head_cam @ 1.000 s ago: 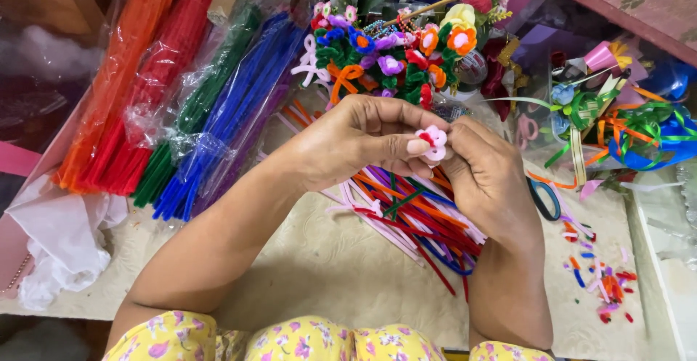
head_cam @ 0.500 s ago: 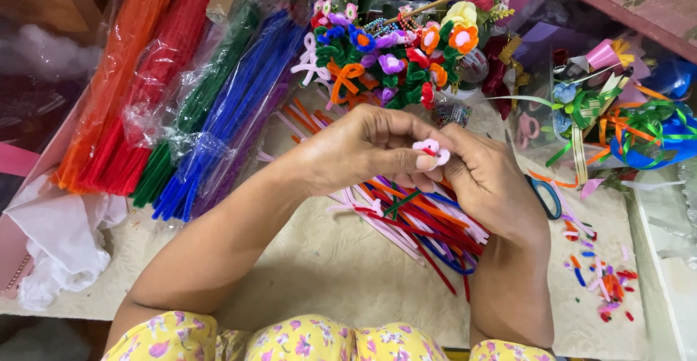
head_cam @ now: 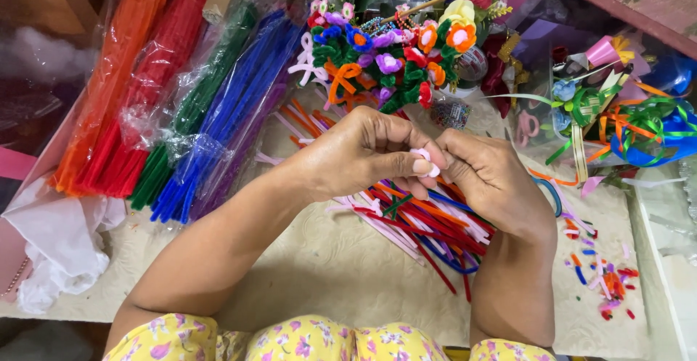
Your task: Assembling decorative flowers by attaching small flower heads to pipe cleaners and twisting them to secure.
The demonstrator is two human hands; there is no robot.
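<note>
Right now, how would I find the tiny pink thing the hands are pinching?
Start at the cream table mat and find the loose pile of mixed pipe cleaners at its middle. Just above it the left hand and right hand meet, fingertips together. The small pink pipe cleaner piece sits pinched between them, pale and curled, unlike the long straight stems below.

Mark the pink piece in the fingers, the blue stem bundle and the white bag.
pink piece [head_cam: 425,159], head view, its visible loop
blue stem bundle [head_cam: 232,107], head view, mid-length
white bag [head_cam: 62,238], head view, crumpled middle

Small pink pipe-cleaner piece [head_cam: 425,161] (mostly hidden); pinched between fingers [head_cam: 406,163].
</note>
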